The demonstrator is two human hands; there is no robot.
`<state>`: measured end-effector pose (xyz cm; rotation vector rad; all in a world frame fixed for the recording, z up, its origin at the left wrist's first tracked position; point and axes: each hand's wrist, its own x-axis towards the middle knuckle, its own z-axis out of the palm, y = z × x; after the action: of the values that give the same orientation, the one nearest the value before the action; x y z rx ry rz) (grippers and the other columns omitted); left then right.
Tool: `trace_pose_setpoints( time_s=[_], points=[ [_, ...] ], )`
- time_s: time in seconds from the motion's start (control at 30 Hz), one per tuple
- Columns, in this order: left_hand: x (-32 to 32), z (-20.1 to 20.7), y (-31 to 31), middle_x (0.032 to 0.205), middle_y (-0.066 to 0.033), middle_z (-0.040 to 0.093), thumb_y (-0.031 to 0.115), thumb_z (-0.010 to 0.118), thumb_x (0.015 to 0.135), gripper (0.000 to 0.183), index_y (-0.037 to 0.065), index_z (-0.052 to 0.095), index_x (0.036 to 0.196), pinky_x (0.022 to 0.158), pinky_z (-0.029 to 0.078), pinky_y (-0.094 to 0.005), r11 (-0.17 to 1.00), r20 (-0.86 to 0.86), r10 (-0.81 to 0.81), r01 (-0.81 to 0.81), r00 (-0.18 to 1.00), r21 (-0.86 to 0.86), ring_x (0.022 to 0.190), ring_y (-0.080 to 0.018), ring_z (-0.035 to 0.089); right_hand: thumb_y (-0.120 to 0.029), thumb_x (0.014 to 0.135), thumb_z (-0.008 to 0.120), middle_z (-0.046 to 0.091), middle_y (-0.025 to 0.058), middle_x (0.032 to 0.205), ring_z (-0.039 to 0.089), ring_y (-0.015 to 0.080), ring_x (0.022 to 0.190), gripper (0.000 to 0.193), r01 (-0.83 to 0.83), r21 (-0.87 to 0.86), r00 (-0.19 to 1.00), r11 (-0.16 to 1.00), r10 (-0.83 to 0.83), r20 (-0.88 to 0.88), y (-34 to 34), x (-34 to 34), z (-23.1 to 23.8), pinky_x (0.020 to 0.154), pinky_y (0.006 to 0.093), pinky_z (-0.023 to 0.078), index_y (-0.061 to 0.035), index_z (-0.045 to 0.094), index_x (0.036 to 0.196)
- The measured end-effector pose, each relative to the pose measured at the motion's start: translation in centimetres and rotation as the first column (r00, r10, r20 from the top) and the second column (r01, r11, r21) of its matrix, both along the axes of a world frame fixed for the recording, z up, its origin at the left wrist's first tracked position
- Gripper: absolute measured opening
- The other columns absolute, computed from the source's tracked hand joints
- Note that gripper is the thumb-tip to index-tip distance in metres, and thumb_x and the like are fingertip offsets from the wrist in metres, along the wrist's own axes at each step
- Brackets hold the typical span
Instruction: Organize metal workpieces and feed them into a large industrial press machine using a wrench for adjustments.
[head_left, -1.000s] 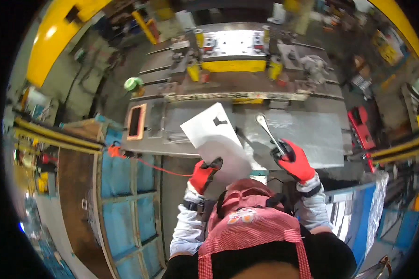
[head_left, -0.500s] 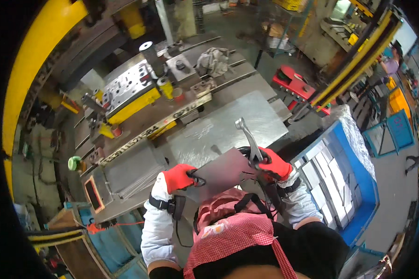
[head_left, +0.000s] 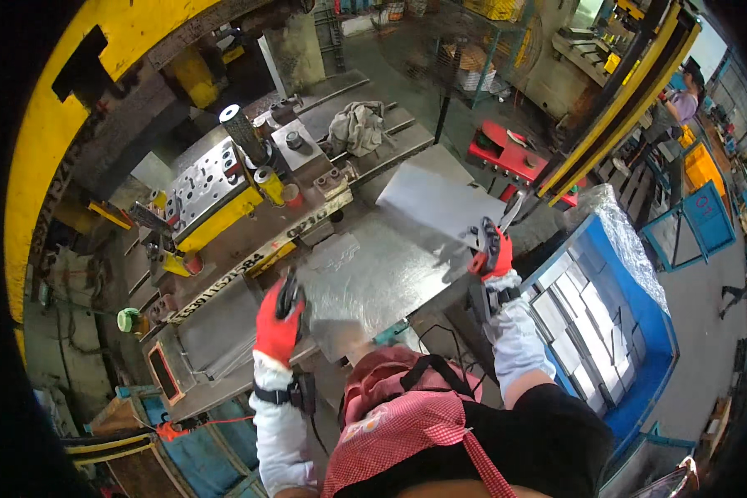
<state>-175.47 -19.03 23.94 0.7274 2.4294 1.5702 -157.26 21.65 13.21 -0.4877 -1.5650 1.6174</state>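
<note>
My right hand [head_left: 491, 251], in a red glove, grips metal tongs [head_left: 510, 212]. The tongs clamp the edge of a flat grey metal sheet [head_left: 440, 199], which hangs over the right end of the steel press table [head_left: 373, 274]. My left hand [head_left: 278, 319], also in a red glove, rests at the table's near edge with nothing in it. I wear white sleeves and a red checked apron.
A press die with yellow blocks [head_left: 212, 203] sits at the back left under the yellow press frame [head_left: 66, 124]. A grey rag [head_left: 357, 129] lies behind the table. A blue bin of stacked metal sheets [head_left: 593, 324] stands to my right, a red box [head_left: 515, 158] beyond. Another person [head_left: 681, 100] is far right.
The sheet was held near my chest by both hands. My left hand has let go and dropped to the table edge; my right hand has swung the sheet out to the right with the tongs.
</note>
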Motion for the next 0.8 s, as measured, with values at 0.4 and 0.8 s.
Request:
trace_pose_setpoints(
  time_s=[0.4,0.8],
  points=[
    [10.0,-9.0,-11.7,0.116,-0.0076,0.060,0.015,0.060,0.085,0.040,0.008,0.053,0.124,0.090,0.042,-0.0288,0.950,0.481,0.227,-0.301,0.847,0.081,0.106,-0.0149,0.055,-0.034,0.074,0.068,0.064,0.0166,0.084,0.060,0.0298,0.070,0.043,0.379,0.237,0.708,0.894,-0.446,0.547,5.3,-9.5,-4.5,0.065,0.0417,0.047,0.0016,0.059,0.096],
    [11.6,-8.3,-12.4,0.080,0.0008,0.060,0.025,0.065,0.083,0.036,0.016,0.058,0.117,0.048,0.039,-0.0253,0.878,0.428,0.467,-0.464,0.774,-0.118,0.057,-0.0075,0.048,-0.009,0.088,0.051,0.058,0.0144,0.109,0.063,0.0221,0.080,0.039,-0.243,-0.255,0.886,0.936,0.321,0.336,-0.7,-1.6,1.8,0.065,0.0356,0.055,-0.0049,0.041,0.125]
  ],
)
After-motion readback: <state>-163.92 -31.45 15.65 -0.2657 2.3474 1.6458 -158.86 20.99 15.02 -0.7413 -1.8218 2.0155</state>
